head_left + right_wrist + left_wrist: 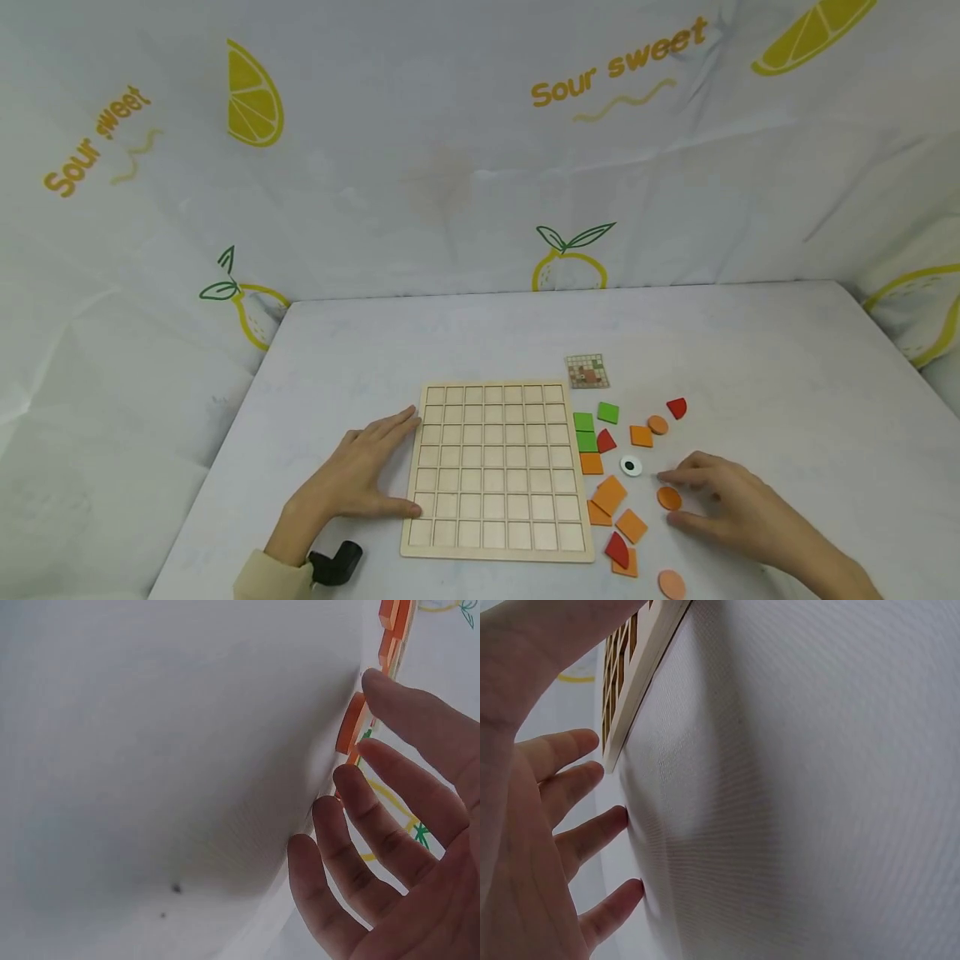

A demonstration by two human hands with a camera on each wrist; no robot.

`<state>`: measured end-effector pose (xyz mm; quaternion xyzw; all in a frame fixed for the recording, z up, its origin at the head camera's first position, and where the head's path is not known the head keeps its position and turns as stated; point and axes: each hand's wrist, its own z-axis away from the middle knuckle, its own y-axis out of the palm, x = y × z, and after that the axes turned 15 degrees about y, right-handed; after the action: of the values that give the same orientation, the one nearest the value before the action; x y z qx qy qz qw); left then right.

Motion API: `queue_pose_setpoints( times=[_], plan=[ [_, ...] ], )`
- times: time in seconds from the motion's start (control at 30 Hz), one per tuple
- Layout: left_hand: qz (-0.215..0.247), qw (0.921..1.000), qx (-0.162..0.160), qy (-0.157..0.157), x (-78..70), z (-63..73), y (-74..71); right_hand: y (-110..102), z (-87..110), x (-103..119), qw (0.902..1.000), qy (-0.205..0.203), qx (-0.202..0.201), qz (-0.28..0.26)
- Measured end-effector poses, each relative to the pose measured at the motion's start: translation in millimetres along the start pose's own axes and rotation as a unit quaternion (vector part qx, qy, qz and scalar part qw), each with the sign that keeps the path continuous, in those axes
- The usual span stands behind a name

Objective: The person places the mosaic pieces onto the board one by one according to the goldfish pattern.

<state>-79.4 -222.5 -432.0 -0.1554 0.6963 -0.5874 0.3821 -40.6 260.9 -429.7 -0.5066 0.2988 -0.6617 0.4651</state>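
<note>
A wooden grid board point(495, 468) lies flat on the white table, its square cells bare. My left hand point(360, 471) spreads along the board's left side, fingertips at the upper edge and thumb at the lower left. In the left wrist view the fingers point(592, 836) are nearly straight beside the board's corner point(626, 712). To the right, my right hand point(723, 504) hovers with thumb and forefinger apart on either side of an orange disc point(669, 499). The right wrist view shows the disc point(350, 724) standing off from the relaxed fingers point(352, 855).
Several orange squares point(632, 526), green squares point(608, 412) and red quarter-circles point(677, 407) are scattered right of the board. Among them is a white eye piece point(631, 466). A patterned card point(587, 372) sits beyond them. Near my left wrist is a black object point(337, 564).
</note>
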Motion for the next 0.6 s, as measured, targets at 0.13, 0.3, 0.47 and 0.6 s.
queue_pose_setpoints(
  times=[0.13, 0.3, 0.47, 0.6],
  plan=[
    [0.0, 1.0, 0.003, 0.001, 0.1, -0.3, -0.2, 1, -3.0, 2, 0.9999, -0.001, 0.003, 0.013],
    [-0.001, 0.9999, 0.016, -0.001, 0.2, 0.4, 0.8, 3, -5.9, 6, 0.9999, 0.0, 0.011, 0.011],
    [-0.01, 0.9996, 0.026, -0.001, -0.6, 0.3, 3.8, 4, -6.4, 10, 0.9999, 0.004, 0.007, 0.008],
    [-0.023, 0.9994, 0.026, -0.002, -1.8, -0.8, 5.6, 4, -6.5, 17, 0.9999, -0.01, -0.002, 0.004]
  ],
)
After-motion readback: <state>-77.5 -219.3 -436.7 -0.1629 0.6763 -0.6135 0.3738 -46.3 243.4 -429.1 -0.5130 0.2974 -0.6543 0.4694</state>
